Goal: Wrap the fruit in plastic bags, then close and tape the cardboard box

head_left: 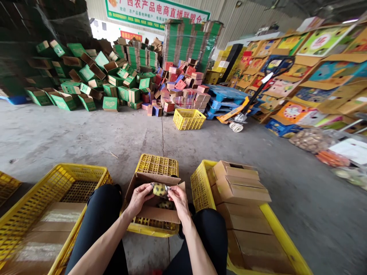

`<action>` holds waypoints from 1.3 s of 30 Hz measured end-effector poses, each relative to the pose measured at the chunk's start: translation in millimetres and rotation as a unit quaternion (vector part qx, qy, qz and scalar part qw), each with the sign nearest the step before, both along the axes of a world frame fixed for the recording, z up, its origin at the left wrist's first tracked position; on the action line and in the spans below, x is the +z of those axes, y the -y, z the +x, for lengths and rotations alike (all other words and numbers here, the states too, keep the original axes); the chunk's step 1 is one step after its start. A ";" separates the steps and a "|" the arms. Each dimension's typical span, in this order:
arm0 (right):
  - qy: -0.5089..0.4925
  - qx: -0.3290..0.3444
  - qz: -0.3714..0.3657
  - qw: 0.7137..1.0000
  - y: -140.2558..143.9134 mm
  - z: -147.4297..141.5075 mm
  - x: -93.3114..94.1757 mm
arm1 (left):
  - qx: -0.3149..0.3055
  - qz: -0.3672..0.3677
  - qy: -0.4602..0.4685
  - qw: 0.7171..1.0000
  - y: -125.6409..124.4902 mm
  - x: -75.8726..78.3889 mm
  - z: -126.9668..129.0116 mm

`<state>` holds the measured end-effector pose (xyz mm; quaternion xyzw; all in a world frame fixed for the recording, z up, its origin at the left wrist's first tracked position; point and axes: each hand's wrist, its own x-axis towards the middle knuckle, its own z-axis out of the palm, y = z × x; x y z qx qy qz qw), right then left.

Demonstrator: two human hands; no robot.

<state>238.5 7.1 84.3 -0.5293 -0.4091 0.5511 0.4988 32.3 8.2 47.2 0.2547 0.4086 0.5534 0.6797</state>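
Between my knees, an open cardboard box (160, 214) rests on an upturned-looking yellow crate (156, 164). Over the box I hold a yellow, dark-spotted fruit in a clear wrapper (159, 189); its exact kind is not clear. My left hand (140, 196) pinches one end of the wrapper and my right hand (178, 196) pinches the other. Below it, inside the box, lies another similar spotted piece (165, 205), partly hidden by the held one and my fingers. The box's flaps stand open around my hands.
To my right, a yellow crate (200, 187) holds several cardboard boxes (243, 221). A long yellow crate (88, 172) with taped boxes (54, 229) sits left. Ahead stand another yellow crate (189, 119), a pallet jack (243, 112), blue pallets (222, 93) and heaped green cartons (110, 103).
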 end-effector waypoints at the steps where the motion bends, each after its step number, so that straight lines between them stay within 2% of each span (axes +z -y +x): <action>1: -0.005 -0.007 -0.003 1.000 -0.1 -0.2 0.0 | -0.003 -0.003 0.007 1.000 -0.4 -0.2 0.0; 10: -0.057 -0.022 -0.030 0.998 -0.5 -0.6 0.0 | -0.012 -0.014 0.044 0.999 -2.3 -1.4 -0.6; 17: -0.085 0.007 -0.016 0.996 1.4 1.9 0.8 | -0.013 -0.004 0.103 0.995 -2.9 0.6 0.5; 22: -0.083 0.002 -0.003 0.997 2.3 1.7 -0.5 | -0.021 -0.012 0.135 0.991 -4.3 -0.1 0.8; 31: -0.066 0.035 0.026 0.997 2.5 -0.3 -0.4 | -0.005 -0.041 0.129 0.991 -3.9 -1.7 -1.2; 39: 0.002 0.057 0.055 0.997 0.9 1.5 -4.8 | 0.003 -0.019 0.088 0.996 -3.8 1.7 -1.3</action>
